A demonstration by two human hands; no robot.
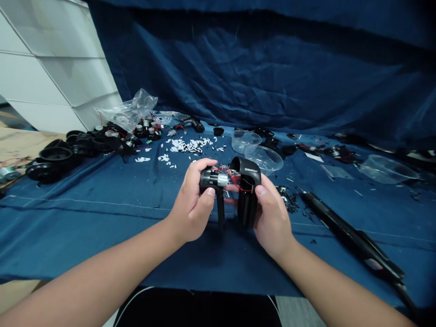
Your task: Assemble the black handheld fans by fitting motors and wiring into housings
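Note:
My left hand (pixel 194 204) is closed around a black plastic part with a silver motor (pixel 223 180) sticking out of it towards the right. A narrow black strip hangs down from that part. In my right hand (pixel 274 218) is a black plastic housing (pixel 248 200) with a rounded, hollow top and small light lettering. Thin red wires (pixel 235 181) run across the gap from the motor side to the housing. Both pieces are held above the blue cloth, a little apart. Some fingers of my right hand show behind the gap.
A black electric screwdriver (pixel 354 236) lies at right, beside a pile of small black screws (pixel 289 200). Clear plastic bowls (pixel 264 159) and scattered white pieces (pixel 190 145) lie beyond my hands. Black round parts (pixel 56 154) and wired motors (pixel 146 129) cover the left side.

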